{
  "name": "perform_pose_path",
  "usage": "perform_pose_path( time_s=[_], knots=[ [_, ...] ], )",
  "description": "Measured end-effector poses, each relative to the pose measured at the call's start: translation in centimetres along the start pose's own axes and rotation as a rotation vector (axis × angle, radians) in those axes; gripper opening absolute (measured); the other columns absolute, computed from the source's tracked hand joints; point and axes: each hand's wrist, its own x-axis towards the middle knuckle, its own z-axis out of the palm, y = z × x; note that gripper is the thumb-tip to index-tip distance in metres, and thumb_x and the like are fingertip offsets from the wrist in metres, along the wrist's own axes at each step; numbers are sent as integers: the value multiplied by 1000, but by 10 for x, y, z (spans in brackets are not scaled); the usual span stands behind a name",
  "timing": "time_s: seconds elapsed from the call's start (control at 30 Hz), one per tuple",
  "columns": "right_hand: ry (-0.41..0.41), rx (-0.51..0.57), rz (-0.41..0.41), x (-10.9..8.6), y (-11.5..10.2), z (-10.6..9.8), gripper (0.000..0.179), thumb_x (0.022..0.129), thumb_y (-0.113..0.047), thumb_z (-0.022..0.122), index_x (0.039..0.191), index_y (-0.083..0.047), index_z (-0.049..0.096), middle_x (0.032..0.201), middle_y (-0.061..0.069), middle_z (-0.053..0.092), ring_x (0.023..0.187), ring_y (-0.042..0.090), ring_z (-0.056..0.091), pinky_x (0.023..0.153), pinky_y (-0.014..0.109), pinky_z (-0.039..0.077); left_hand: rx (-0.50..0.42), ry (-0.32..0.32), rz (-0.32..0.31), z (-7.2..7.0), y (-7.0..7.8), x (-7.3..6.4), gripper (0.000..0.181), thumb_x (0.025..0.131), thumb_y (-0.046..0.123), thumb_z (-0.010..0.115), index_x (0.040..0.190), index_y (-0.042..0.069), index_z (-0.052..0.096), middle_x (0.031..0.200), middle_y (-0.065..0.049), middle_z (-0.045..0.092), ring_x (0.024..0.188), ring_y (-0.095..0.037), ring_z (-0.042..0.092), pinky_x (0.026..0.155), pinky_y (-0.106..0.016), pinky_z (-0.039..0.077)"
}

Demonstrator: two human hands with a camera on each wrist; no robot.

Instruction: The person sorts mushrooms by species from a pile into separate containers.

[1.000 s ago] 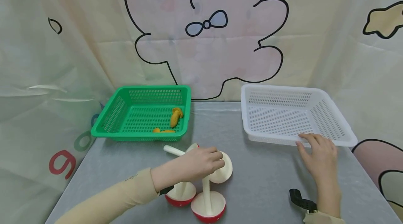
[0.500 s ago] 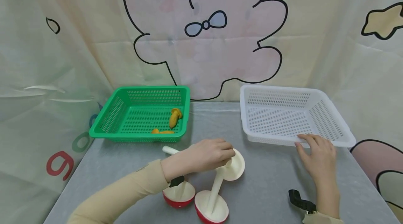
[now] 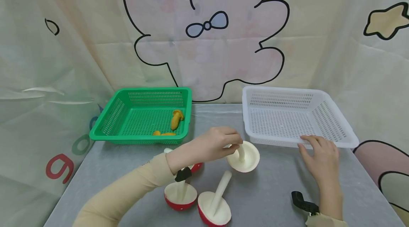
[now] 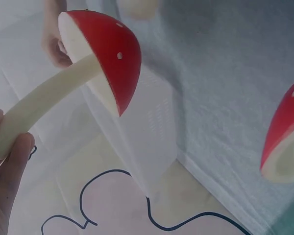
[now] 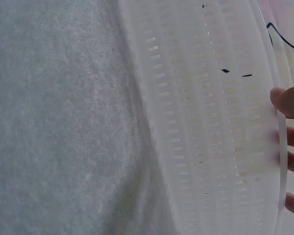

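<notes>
My left hand point(image 3: 220, 143) pinches the pale stem of a toy mushroom point(image 3: 247, 159), held cap down between the two baskets. In the left wrist view, thumb and fingers grip the stem end of this mushroom point(image 4: 112, 54), whose red cap has white dots. My right hand point(image 3: 321, 158) holds the front rim of the white basket point(image 3: 274, 140); in the right wrist view its thumb point(image 5: 286, 100) lies on the near side, its fingers beyond the rim. More red mushrooms lie stem up below my left arm, one at left point(image 3: 180, 197), another nearer point(image 3: 214, 209); a third point(image 3: 196, 167) is partly hidden behind the wrist.
A green basket point(image 3: 140, 137) at the back left contains yellow-brown toy mushrooms point(image 3: 176, 120). The grey cloth-covered table point(image 3: 262, 198) reaches back to a printed curtain point(image 3: 223, 60). Black wrist mounts point(image 3: 303, 204) stick out beside the wrists.
My left hand has lifted the mushroom from the group and carried it right and away from me. The nearest mushroom was nudged and its stem now leans right. My right hand stays at the rim.
</notes>
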Motion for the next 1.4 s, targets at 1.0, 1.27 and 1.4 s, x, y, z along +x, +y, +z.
perform_pose_path(
  time_s=[1.0,1.27,1.4],
  knots=[
    [-54,-20,42,0,-3,-2,27,82,-8,71,107,-3,65,112,26,61,107,44,49,105,66,25,-103,19,-218,7,-35,92,12,92,15,62,102,13,68,101,4,70,90,-5,65,80,-12,48],
    [-50,-26,38,0,-3,-4,27,81,-9,72,106,-2,65,111,26,61,106,44,49,101,65,28,-205,-6,-334,33,-52,124,13,92,15,62,101,9,69,100,1,71,89,-6,63,78,-8,47],
    [-49,-15,28,0,-4,-5,26,81,-8,72,106,-3,65,110,25,61,106,44,49,99,65,28,-214,-2,-388,47,-61,134,14,93,16,61,101,10,70,101,1,72,85,-4,63,72,-6,46]
  ],
)
